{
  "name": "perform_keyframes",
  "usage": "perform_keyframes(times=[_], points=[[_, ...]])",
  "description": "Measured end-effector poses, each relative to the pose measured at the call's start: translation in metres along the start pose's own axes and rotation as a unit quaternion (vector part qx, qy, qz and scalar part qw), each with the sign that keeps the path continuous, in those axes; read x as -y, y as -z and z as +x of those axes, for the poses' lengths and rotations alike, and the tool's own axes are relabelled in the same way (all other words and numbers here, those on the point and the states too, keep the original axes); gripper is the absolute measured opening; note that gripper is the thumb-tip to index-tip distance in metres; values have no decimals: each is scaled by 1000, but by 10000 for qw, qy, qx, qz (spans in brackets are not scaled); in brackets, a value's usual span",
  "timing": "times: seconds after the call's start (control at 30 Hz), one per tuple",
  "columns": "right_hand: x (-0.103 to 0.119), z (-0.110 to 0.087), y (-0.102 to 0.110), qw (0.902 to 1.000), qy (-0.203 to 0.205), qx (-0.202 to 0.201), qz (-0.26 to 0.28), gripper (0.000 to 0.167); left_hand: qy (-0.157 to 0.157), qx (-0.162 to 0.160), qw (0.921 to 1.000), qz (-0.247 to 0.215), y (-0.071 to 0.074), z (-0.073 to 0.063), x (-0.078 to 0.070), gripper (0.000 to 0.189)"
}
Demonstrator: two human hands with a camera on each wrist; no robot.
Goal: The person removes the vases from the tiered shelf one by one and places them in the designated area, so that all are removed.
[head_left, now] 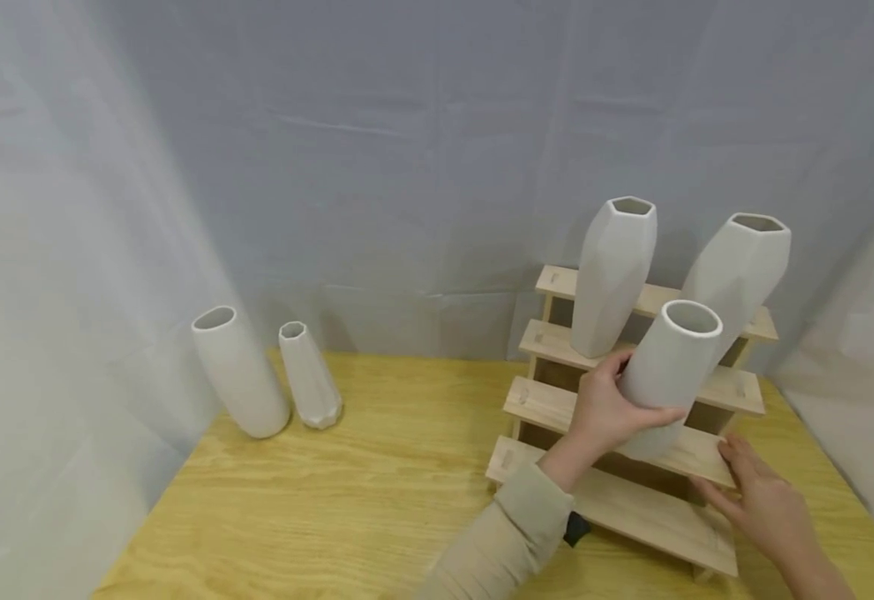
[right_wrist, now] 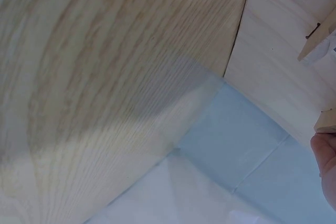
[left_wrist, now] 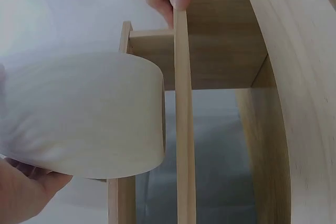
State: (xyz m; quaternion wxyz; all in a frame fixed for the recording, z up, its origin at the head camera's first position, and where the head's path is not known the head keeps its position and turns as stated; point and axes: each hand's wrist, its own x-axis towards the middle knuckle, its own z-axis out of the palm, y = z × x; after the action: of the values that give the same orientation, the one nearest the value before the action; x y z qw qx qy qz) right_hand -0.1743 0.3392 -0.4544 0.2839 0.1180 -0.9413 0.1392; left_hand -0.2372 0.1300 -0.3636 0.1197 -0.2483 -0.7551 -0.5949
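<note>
In the head view, my left hand (head_left: 603,410) grips a smooth white round-mouthed vase (head_left: 665,367) around its side. The vase tilts a little over the second step from the bottom of a wooden stepped shelf (head_left: 631,507). A narrow gap shows between the base of the vase (left_wrist: 89,114) and the step's board (left_wrist: 182,119) in the left wrist view. My right hand (head_left: 770,504) pinches the right end of that same step, thumb below and fingers above. Two faceted white vases, one on the left (head_left: 615,275) and one on the right (head_left: 736,267), stand on the shelf behind.
A smooth white vase (head_left: 245,379) and a slimmer ribbed white vase (head_left: 311,379) stand on the left of the yellow wood-grained table (head_left: 347,508). Under the lowest step pokes a small black object (head_left: 576,529). Pale grey cloth (head_left: 422,167) hangs behind.
</note>
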Motion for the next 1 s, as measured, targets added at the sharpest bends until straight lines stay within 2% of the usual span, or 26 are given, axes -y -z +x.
perform_keyframes(times=[0.3,0.53,0.63,0.9,1.0], points=[[0,-1,2,9997,-94,217,74,68,-47,-262,9996,65,25,-4,8,63],[0,-1,3,9996,-55,229,121,68,230,-457,9987,-80,46,-3,13,66],[1,0,2,9994,-68,290,165,67,320,-588,9976,-165,56,-2,16,66],[2,0,4,9987,-159,455,144,69,201,-1012,9944,-222,78,1,27,66],[2,0,4,9986,-161,476,143,69,340,-1200,9921,-141,88,1,29,67]])
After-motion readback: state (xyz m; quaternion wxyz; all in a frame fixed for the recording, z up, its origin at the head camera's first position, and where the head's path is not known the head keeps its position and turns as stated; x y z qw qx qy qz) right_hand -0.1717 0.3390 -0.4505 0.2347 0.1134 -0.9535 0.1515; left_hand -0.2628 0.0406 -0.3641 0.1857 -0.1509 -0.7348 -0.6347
